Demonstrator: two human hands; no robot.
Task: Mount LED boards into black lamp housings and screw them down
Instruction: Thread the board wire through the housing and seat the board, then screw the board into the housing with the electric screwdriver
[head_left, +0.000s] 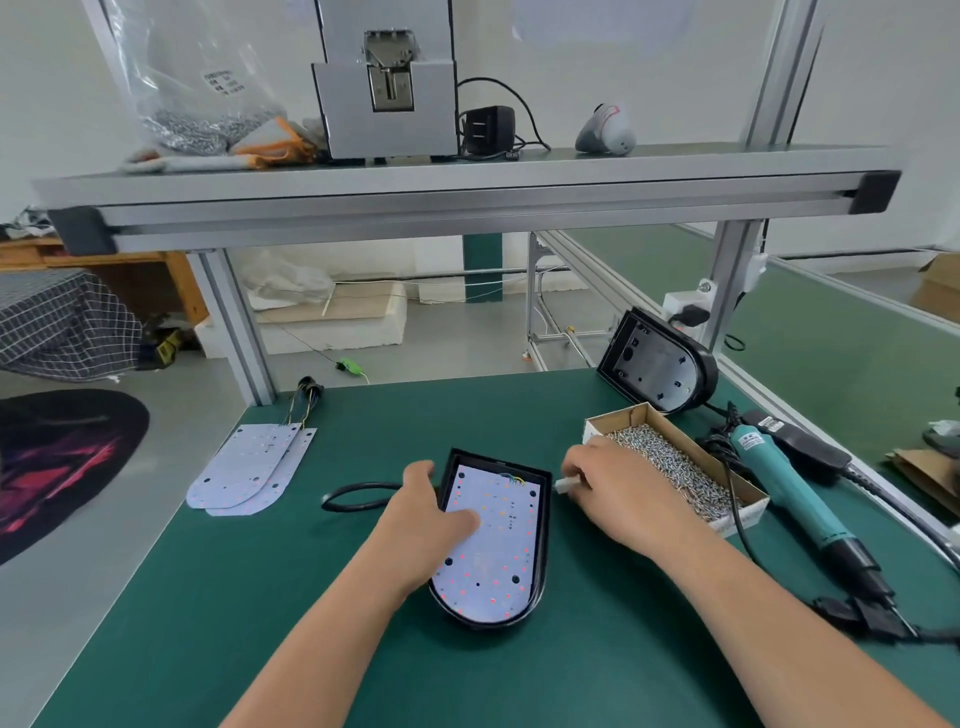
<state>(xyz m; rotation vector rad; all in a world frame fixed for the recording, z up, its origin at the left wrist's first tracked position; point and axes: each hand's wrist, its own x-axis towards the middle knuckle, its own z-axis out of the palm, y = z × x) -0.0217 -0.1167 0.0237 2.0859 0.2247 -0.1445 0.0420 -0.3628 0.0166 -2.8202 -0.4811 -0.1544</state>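
A black lamp housing lies on the green table with a white LED board seated inside it. My left hand rests on the housing's left edge, its thumb pressing on the board. My right hand sits just right of the housing and pinches a small white piece, next to the cardboard box of screws. A second, empty black housing leans at the back right. Two spare LED boards lie at the left.
A teal electric screwdriver with its cable lies right of the screw box. A black cable loops left of the housing. An aluminium shelf overhead carries a grey machine, a bag of screws and an adapter. A conveyor runs along the right.
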